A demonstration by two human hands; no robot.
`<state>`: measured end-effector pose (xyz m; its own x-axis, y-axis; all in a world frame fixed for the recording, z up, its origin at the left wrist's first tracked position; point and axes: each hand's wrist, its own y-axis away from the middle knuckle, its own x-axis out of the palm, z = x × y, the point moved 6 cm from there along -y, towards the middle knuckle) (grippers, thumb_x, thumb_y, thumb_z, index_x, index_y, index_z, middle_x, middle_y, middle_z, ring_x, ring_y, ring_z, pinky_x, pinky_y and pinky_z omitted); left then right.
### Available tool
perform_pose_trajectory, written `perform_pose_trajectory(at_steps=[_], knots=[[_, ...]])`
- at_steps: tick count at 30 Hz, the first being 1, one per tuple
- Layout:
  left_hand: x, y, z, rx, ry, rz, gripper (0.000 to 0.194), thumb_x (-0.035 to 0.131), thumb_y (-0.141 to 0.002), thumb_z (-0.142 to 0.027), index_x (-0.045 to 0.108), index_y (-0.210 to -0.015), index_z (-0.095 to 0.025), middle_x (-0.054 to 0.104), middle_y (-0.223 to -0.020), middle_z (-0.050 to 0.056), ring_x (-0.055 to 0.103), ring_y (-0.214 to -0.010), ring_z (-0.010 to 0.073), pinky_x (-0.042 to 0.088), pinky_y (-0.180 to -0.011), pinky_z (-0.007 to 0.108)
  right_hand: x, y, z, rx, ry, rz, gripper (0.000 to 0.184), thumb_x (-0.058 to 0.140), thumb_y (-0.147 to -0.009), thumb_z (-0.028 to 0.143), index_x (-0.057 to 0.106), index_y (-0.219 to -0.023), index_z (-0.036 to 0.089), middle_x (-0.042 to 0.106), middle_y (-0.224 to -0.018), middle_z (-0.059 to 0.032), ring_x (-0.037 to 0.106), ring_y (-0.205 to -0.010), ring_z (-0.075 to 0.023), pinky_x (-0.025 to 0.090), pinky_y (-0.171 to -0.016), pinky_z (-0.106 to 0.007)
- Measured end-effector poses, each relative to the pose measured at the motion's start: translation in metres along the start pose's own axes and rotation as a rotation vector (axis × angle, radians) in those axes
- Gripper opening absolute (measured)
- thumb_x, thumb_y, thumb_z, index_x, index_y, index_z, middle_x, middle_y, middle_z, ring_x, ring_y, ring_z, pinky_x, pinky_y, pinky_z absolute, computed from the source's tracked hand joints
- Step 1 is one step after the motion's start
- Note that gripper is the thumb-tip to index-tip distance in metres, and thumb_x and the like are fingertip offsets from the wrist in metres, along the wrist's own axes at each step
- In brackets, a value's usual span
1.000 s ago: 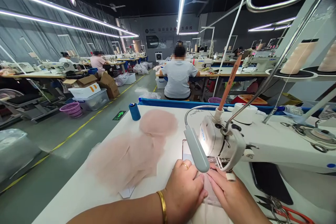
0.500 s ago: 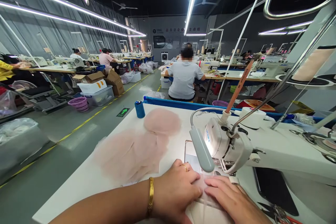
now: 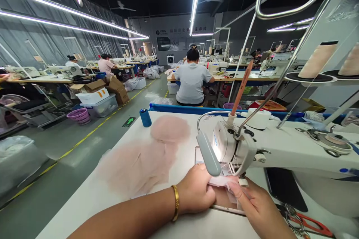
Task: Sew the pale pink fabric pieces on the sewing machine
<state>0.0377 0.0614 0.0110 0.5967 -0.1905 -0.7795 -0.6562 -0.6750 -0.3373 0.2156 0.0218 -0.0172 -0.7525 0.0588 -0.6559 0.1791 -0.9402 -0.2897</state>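
Note:
My left hand (image 3: 196, 190) and my right hand (image 3: 254, 203) meet at the needle area of a white sewing machine (image 3: 269, 145). Both pinch a small piece of pale pink fabric (image 3: 221, 182) just in front of the presser foot, fingers closed on it. A gold bangle sits on my left wrist. The grey lamp arm (image 3: 207, 154) of the machine hangs over my left fingers and hides part of them. A pile of sheer pink fabric pieces (image 3: 146, 157) lies on the white table (image 3: 92, 201) to the left of my hands.
A blue thread spool (image 3: 145, 117) stands at the table's far left edge. Red-handled scissors (image 3: 305, 222) lie at the right. Beige thread cones (image 3: 318, 59) sit on the stand. A person in a grey shirt (image 3: 192, 82) sits ahead; others work at tables on the left.
My hands have gone from lying flat on the fabric to pinching it and lifting its edge up near the presser foot. The view has shifted slightly.

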Motion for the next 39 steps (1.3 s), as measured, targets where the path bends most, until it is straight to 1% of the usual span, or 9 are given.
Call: perform_pose_trajectory(at_steps=[4,8,11,14,18,21,24,34,39], knots=[[-0.001,-0.005,0.002,0.031,0.056,-0.065,0.021,0.055,-0.070,-0.006,0.058,-0.085,-0.021,0.066,-0.095,0.002,0.059,-0.088,0.0217,0.050,-0.085,0.030,0.002,-0.001,0.000,0.072,-0.082,-0.055,0.047,0.048,-0.108,0.056,0.072,-0.084,0.023,0.072,-0.063,-0.0016,0.069,-0.059,-0.0201,0.061,-0.063,-0.026],[-0.004,-0.007,-0.002,0.057,0.131,-0.078,0.013,0.059,-0.079,-0.009,0.061,-0.084,-0.021,0.067,-0.093,0.002,0.061,-0.091,0.0216,0.050,-0.086,0.030,0.002,-0.002,0.007,0.074,-0.122,-0.080,0.046,0.050,-0.107,0.058,0.074,-0.092,0.022,0.079,-0.083,-0.0061,0.076,-0.079,-0.0234,0.063,-0.076,-0.028],[-0.009,-0.004,-0.005,0.080,0.140,-0.112,0.007,0.061,-0.090,-0.016,0.064,-0.085,-0.020,0.066,-0.091,0.002,0.061,-0.088,0.0206,0.049,-0.083,0.030,0.000,0.000,0.008,0.064,-0.094,-0.058,0.046,0.045,-0.110,0.054,0.073,-0.092,0.022,0.079,-0.090,-0.0075,0.076,-0.082,-0.0232,0.062,-0.074,-0.028],[-0.003,0.005,-0.009,0.131,0.003,-0.022,0.017,0.065,-0.092,-0.017,0.063,-0.075,-0.019,0.063,-0.088,0.003,0.059,-0.085,0.0198,0.046,-0.080,0.030,0.002,0.002,0.019,-0.119,0.038,0.058,0.040,0.040,-0.113,0.042,0.072,-0.096,0.024,0.076,-0.088,-0.0047,0.073,-0.080,-0.0209,0.059,-0.075,-0.029],[0.013,0.024,-0.011,0.215,-0.238,0.126,0.023,0.078,-0.084,-0.023,0.061,-0.069,-0.019,0.058,-0.081,0.002,0.050,-0.072,0.0178,0.034,-0.063,0.032,0.010,0.006,0.036,-0.406,0.259,0.222,0.036,0.043,-0.112,0.030,0.064,-0.084,0.024,0.069,-0.078,-0.0004,0.070,-0.075,-0.0177,0.056,-0.081,-0.031],[0.017,0.030,-0.011,0.222,-0.313,0.130,0.032,0.079,-0.083,-0.025,0.054,-0.065,-0.019,0.052,-0.073,0.000,0.039,-0.065,0.0160,0.022,-0.057,0.033,0.011,0.007,0.040,-0.482,0.329,0.221,0.035,0.041,-0.114,0.025,0.061,-0.086,0.023,0.066,-0.077,0.0012,0.068,-0.073,-0.0158,0.055,-0.085,-0.032],[0.016,0.030,-0.012,0.226,-0.364,0.116,0.037,0.079,-0.085,-0.027,0.050,-0.063,-0.018,0.046,-0.070,0.000,0.034,-0.063,0.0155,0.019,-0.057,0.033,0.012,0.009,0.038,-0.500,0.362,0.195,0.032,0.042,-0.113,0.023,0.058,-0.086,0.024,0.066,-0.077,0.0023,0.069,-0.072,-0.0150,0.053,-0.085,-0.030],[0.011,0.018,-0.007,0.288,-0.433,0.041,0.019,0.073,-0.089,-0.024,0.064,-0.073,-0.019,0.051,-0.074,0.002,0.047,-0.071,0.0191,0.034,-0.062,0.034,0.010,0.001,0.030,-0.493,0.348,0.082,0.027,0.043,-0.110,0.024,0.068,-0.100,0.027,0.076,-0.087,-0.0026,0.072,-0.077,-0.0202,0.055,-0.074,-0.030],[0.006,0.013,-0.001,0.240,-0.359,-0.029,0.017,0.073,-0.088,-0.022,0.065,-0.074,-0.017,0.060,-0.084,0.004,0.054,-0.076,0.0190,0.040,-0.067,0.032,0.008,-0.001,0.029,-0.482,0.362,0.051,0.025,0.046,-0.108,0.027,0.071,-0.112,0.029,0.080,-0.096,-0.0030,0.074,-0.083,-0.0220,0.057,-0.075,-0.031]])
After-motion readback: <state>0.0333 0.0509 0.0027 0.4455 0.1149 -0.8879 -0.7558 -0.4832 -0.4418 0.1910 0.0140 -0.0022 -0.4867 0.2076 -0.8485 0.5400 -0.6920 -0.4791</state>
